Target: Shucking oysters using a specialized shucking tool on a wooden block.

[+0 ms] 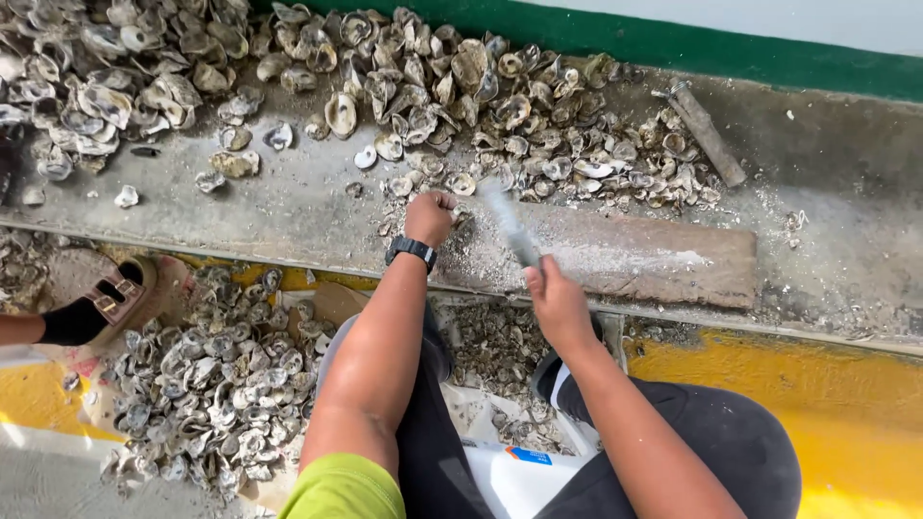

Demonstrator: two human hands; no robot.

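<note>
L hand (430, 215), w/ a black watch (411, 251) on the wrist, sits at frame centre, fist closed down on the concrete ledge (288, 207); what's inside the grip is hidden, prob. a shell but can't tell. R hand (558, 306), just right of centre, has its grip wrapped tight round the lower end of a grey metal rod (508, 223), motion-blurred, slanting up-left toward the L fist. Rod tip is near the fist, contact unclear. Worn wooden board (663, 259) lies flat on the ledge, centre-right, dusted w/ white shell grit. Big oyster shell pile (500, 106) runs across the top of frame; a second shell heap (212, 375) lies lower left on the floor. Another rusty rod (707, 135) lies upper right. Someone else's sandalled foot (91, 312) at left edge.
</note>
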